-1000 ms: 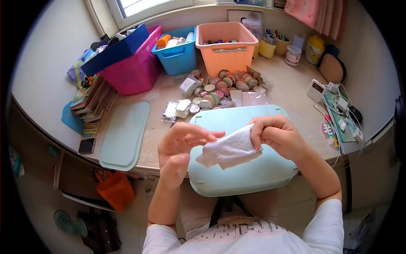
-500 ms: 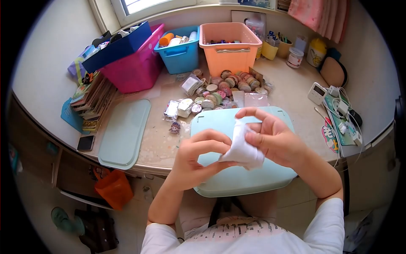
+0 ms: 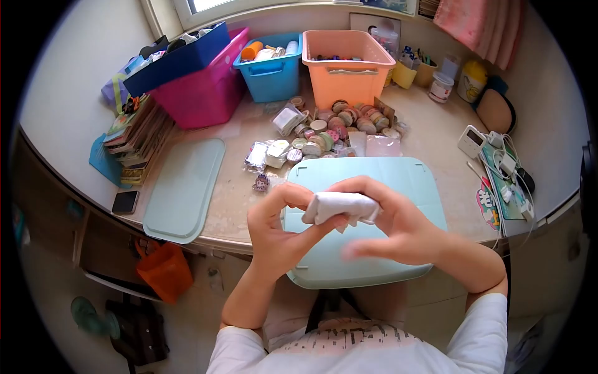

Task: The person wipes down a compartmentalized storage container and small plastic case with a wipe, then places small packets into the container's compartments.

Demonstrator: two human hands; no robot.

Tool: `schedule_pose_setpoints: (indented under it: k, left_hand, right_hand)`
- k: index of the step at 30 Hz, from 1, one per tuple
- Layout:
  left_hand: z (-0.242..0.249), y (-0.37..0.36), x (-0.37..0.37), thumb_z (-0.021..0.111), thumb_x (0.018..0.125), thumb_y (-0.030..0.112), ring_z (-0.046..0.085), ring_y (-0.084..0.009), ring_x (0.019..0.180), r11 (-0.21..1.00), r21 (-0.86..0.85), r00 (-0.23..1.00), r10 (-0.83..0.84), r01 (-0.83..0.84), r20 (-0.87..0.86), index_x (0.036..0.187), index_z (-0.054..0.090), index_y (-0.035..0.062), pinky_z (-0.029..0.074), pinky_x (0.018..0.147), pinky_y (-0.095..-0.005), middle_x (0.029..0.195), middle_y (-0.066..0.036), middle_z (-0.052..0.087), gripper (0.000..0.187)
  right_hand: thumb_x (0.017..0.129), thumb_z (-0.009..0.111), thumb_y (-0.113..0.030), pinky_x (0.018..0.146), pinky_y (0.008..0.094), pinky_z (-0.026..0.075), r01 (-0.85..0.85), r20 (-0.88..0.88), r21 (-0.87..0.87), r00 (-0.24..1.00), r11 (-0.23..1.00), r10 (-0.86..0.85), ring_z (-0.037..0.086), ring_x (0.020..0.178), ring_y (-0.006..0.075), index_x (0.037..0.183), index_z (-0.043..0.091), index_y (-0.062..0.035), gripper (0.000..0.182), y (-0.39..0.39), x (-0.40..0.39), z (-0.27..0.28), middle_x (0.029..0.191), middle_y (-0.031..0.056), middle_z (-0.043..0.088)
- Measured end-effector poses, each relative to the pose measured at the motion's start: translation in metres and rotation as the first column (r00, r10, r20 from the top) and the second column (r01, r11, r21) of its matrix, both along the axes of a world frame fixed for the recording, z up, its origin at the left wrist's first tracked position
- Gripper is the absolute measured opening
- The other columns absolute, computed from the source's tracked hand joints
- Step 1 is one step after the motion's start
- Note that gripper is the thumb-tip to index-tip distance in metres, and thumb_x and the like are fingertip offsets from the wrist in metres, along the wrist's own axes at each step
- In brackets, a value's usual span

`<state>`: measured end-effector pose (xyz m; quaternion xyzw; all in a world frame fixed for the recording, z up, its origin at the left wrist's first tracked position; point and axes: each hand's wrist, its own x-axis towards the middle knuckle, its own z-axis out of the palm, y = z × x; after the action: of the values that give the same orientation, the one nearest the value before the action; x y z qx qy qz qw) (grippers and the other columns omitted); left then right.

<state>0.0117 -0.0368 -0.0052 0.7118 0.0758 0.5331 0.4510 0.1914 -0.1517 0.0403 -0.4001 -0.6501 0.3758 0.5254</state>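
Observation:
A small white bundle [image 3: 344, 207], soft and folded with a loose flap underneath, is held up over the pale mint lid [image 3: 367, 265] in front of me. My left hand [image 3: 277, 227] pinches its left end, thumb below and fingers above. On the other side, my right hand [image 3: 398, 221] curls its fingers around the right end, while its thumb, smeared by motion, stands off below the bundle. Just beyond the lid lies a pile of round tape rolls [image 3: 317, 142], with several white wrapped packets [image 3: 277, 153] at its left.
Pink [image 3: 196, 100], blue [image 3: 271, 78] and orange [image 3: 349, 84] bins line the back. A second mint lid [image 3: 185, 187], a phone [image 3: 126, 202] and stacked books [image 3: 142, 146] lie left. Chargers and cables [image 3: 507, 163] sit right. An orange bag [image 3: 165, 274] hangs below the table edge.
The white bundle has turned from upright to nearly level and moved up slightly to the left. My right thumb has come off it and dropped below. The view has shifted a little.

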Motion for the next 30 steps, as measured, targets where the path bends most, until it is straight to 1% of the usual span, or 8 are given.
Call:
schedule_pose_setpoints:
  k: [5,6,9,10,18,22,26,30]
  left_hand:
    - [0.000,0.000,-0.018,0.086,0.084,0.016,0.063,-0.0177,0.118,0.980,-0.101,0.966,0.148,-0.172,-0.211,0.131,0.064,0.0051,0.045,0.101,-0.0383,0.127,-0.010,0.069,0.053]
    - [-0.008,0.007,-0.027,0.079,0.086,0.036,0.048,-0.0251,0.141,0.969,-0.202,0.948,0.075,-0.143,-0.308,0.151,0.046,0.0046,0.034,0.113,-0.0394,0.153,-0.014,0.054,0.079]
    - [-0.046,0.024,-0.025,0.080,0.082,0.040,0.037,-0.0290,0.151,0.941,-0.316,0.968,0.039,-0.119,-0.248,0.158,0.038,0.0031,0.029,0.120,-0.0422,0.162,-0.016,0.042,0.094]
    - [-0.056,0.030,-0.024,0.077,0.087,0.029,0.029,-0.0332,0.156,0.937,-0.350,0.977,-0.091,0.018,-0.192,0.164,0.027,0.0012,0.025,0.125,-0.0464,0.165,-0.019,0.034,0.096]
    - [-0.065,0.028,-0.012,0.078,0.088,0.039,0.028,-0.0301,0.157,0.823,-0.523,0.954,-0.295,0.223,-0.057,0.168,0.016,0.0004,0.019,0.128,-0.0428,0.167,-0.019,0.031,0.109]
    - [-0.064,0.030,-0.016,0.088,0.077,0.050,0.025,-0.0313,0.159,0.850,-0.473,0.940,-0.321,0.232,-0.115,0.169,0.011,0.0006,0.018,0.129,-0.0434,0.169,-0.020,0.027,0.130]
    - [-0.074,0.038,-0.021,0.094,0.072,0.041,0.023,-0.0304,0.160,0.868,-0.449,0.937,-0.312,0.213,-0.157,0.169,0.013,-0.0005,0.017,0.130,-0.0424,0.171,-0.020,0.026,0.133]
    - [-0.069,0.038,-0.019,0.094,0.071,0.036,0.025,-0.0293,0.159,0.847,-0.465,0.933,-0.344,0.257,-0.110,0.169,0.015,-0.0006,0.019,0.129,-0.0413,0.171,-0.018,0.028,0.131]
  right_hand:
    - [0.093,0.083,-0.013,0.073,0.0281,0.057,0.288,-0.190,-0.242,0.922,0.926,-0.337,0.069,0.087,0.0092,0.110,0.068,-0.0034,0.025,0.040,0.029,0.008,0.096,0.0030,0.072]
    - [0.091,0.083,-0.011,0.070,0.0296,0.057,0.411,0.030,-0.099,0.911,0.906,-0.411,0.070,0.084,0.0108,0.107,0.067,-0.0036,0.024,0.050,0.038,0.013,0.093,0.0042,0.072]
    - [0.083,0.085,-0.004,0.069,0.0352,0.056,0.492,0.347,0.287,0.746,0.822,-0.568,0.072,0.080,0.0207,0.100,0.065,-0.0040,0.026,0.076,0.037,0.003,0.088,0.0101,0.069]
    - [0.080,0.084,-0.001,0.074,0.0390,0.057,0.341,0.406,0.477,0.732,0.810,-0.547,0.071,0.085,0.0308,0.101,0.065,-0.0038,0.028,0.090,0.036,-0.011,0.097,0.0131,0.070]
    - [0.085,0.070,0.005,0.089,0.0466,0.059,-0.098,0.620,0.432,0.754,0.896,-0.217,0.071,0.109,0.0390,0.119,0.069,-0.0053,0.036,0.094,0.027,-0.047,0.117,0.0174,0.073]
    - [0.084,0.066,0.006,0.096,0.0440,0.060,0.185,0.704,0.186,0.660,0.965,-0.262,0.071,0.115,0.0365,0.119,0.070,-0.0052,0.037,0.111,0.039,-0.037,0.124,0.0162,0.073]
    - [0.082,0.064,0.008,0.095,0.0449,0.060,-0.183,0.578,0.401,0.811,0.897,-0.093,0.072,0.110,0.0381,0.120,0.072,-0.0083,0.042,0.096,0.007,-0.044,0.120,0.0153,0.074]
    - [0.078,0.065,0.010,0.098,0.0449,0.060,-0.014,0.607,0.345,0.766,0.939,-0.212,0.071,0.114,0.0368,0.117,0.074,-0.0087,0.044,0.113,0.030,-0.039,0.124,0.0146,0.074]
